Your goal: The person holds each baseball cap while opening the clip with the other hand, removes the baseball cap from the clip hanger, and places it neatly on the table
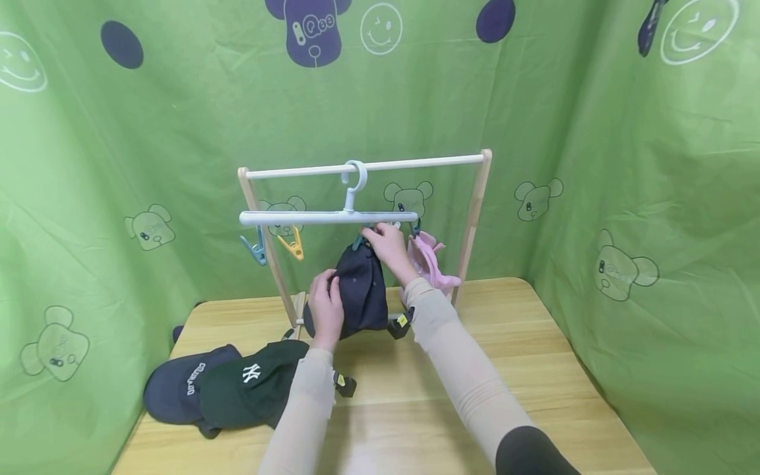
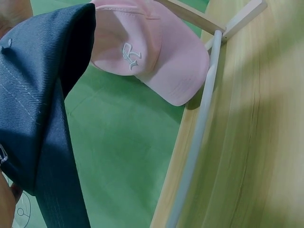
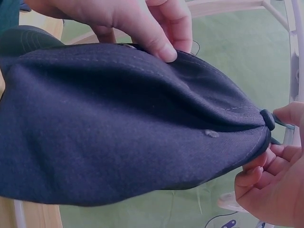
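Observation:
A dark navy cap (image 1: pixel 360 290) hangs crown-up below a pale blue hanger (image 1: pixel 326 217), its brim to the left. My left hand (image 1: pixel 326 307) grips the cap's side, thumb on the near face in the right wrist view. At the crown's top button, my right hand (image 1: pixel 388 247) pinches a teal clip (image 1: pixel 357 243); in the right wrist view its thumb and fingers (image 3: pixel 251 176) lie on either side of the clip. A pink cap (image 1: pixel 424 260) hangs from a dark clip (image 1: pixel 416 227) at the hanger's right end.
The hanger hooks over the white rail of a wooden rack (image 1: pixel 472 218). A blue clip (image 1: pixel 255 249) and a yellow clip (image 1: pixel 292 245) dangle at its left. A green cap (image 1: pixel 255 389) overlaps a navy cap (image 1: pixel 178 389) on the wooden table (image 1: pixel 505 369); green curtains surround it.

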`<state>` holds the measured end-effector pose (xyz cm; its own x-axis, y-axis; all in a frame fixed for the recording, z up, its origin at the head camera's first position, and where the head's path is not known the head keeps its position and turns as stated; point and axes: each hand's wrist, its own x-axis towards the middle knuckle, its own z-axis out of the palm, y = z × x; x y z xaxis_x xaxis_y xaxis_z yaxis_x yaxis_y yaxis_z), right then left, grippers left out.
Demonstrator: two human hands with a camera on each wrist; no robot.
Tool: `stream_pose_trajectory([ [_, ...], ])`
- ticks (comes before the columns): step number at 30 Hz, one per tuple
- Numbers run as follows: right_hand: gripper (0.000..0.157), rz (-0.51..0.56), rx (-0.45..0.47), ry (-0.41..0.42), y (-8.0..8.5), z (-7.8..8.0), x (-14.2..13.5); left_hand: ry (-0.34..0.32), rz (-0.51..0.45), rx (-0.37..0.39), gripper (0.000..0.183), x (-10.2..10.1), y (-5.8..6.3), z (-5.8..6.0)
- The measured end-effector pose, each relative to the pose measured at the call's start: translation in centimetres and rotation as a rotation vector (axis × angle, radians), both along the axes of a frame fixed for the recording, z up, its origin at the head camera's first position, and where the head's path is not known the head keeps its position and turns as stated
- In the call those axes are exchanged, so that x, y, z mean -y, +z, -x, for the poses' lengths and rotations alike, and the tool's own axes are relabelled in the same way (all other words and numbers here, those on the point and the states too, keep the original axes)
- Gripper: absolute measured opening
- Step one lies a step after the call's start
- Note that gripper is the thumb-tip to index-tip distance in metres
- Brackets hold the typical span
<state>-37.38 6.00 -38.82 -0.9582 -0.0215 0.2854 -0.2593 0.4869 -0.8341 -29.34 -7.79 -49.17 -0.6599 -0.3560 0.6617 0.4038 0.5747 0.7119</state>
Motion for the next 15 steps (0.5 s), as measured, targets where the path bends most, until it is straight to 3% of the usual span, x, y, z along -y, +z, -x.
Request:
stream_pose_trajectory([
  [15, 0.031, 0.009, -0.007, -0.001, -0.08, -0.11, -0.03, 0.001, 0.012, -0.005, 0.02, 0.19, -0.3, -0.13],
])
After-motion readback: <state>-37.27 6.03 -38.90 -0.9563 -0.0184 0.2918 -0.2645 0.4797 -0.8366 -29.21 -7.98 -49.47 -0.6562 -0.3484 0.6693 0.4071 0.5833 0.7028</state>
